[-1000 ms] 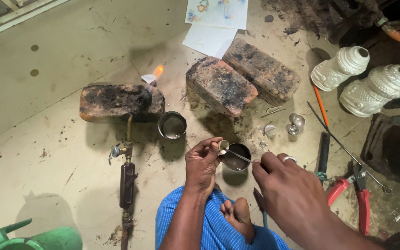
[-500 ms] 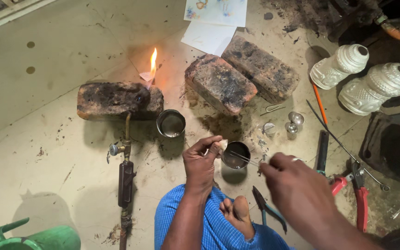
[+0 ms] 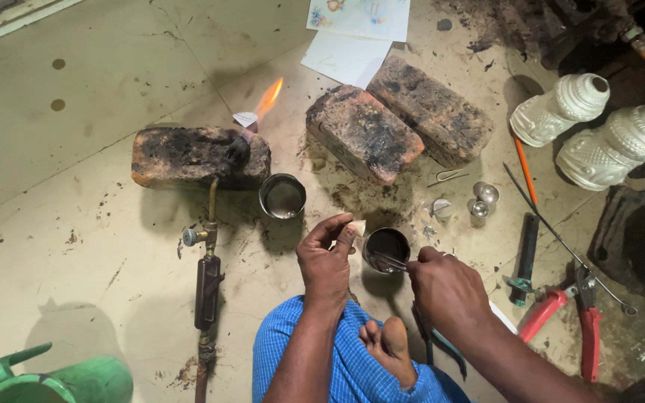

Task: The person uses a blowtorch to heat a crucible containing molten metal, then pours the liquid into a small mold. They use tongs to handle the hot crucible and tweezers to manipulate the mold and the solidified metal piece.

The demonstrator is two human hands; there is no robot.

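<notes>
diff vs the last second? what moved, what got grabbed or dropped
The torch flame grew from a small flicker at the charred brick into a long tongue leaning up and right. The right hand drew slightly left, bringing its tweezers over the small metal cup. The left hand kept pinching a small pale piece. Nothing was dropped. Bricks, torch, second cup and pliers stayed put.

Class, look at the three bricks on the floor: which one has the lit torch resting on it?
The single brick on the left, apart from the other two bricks, which lie side by side; the torch tip rests on it, flame burning.
</notes>
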